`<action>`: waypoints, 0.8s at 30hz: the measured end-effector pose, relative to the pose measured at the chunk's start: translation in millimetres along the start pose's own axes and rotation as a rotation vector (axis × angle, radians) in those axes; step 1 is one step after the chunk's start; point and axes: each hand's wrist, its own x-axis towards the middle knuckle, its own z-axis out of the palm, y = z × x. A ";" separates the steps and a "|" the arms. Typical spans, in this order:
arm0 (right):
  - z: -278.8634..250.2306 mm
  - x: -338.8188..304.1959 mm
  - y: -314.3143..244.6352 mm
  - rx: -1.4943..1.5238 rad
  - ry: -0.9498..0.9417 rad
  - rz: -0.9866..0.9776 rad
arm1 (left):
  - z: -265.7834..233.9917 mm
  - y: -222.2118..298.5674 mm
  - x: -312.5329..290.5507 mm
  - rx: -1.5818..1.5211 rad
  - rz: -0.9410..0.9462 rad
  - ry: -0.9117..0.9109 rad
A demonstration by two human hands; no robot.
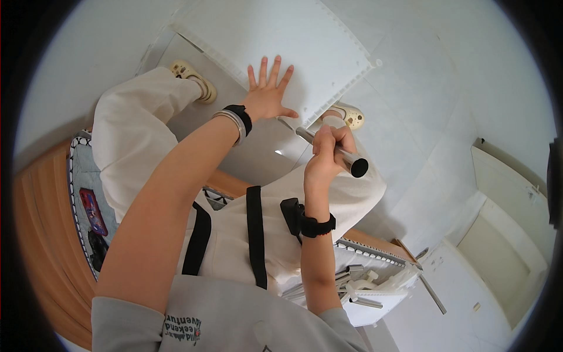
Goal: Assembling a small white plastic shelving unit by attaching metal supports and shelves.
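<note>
I am seeing the left hand (270, 97) resting on the white board (299, 38), fingers spread wide, holding nothing. The right hand (328, 149) is curling closed around a shiny pipe (349, 159). The pipe is slanting, its far end pointing at the board's near corner; I can't tell if they're touching.

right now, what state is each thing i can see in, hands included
White flat panel with notched edges, under the left hand
Left hand, open, fingers spread
Silver round metal tube, gripped, dark end toward the camera
Right hand, closed around the tube
Red-edged phone-like rectangle, lying flat
Cream clog on the left foot, worn
</note>
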 end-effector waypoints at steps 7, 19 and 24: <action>3.9 -15.1 3.0 -0.113 0.032 -0.179 | -1.8 0.6 -1.3 0.002 0.023 -0.013; -0.6 -11.9 0.2 -0.037 0.046 -0.061 | 1.5 -0.5 -1.3 -0.013 0.034 0.028; 2.8 -10.1 0.0 -0.037 0.032 -0.014 | 1.8 -0.6 -1.7 0.009 -0.009 0.019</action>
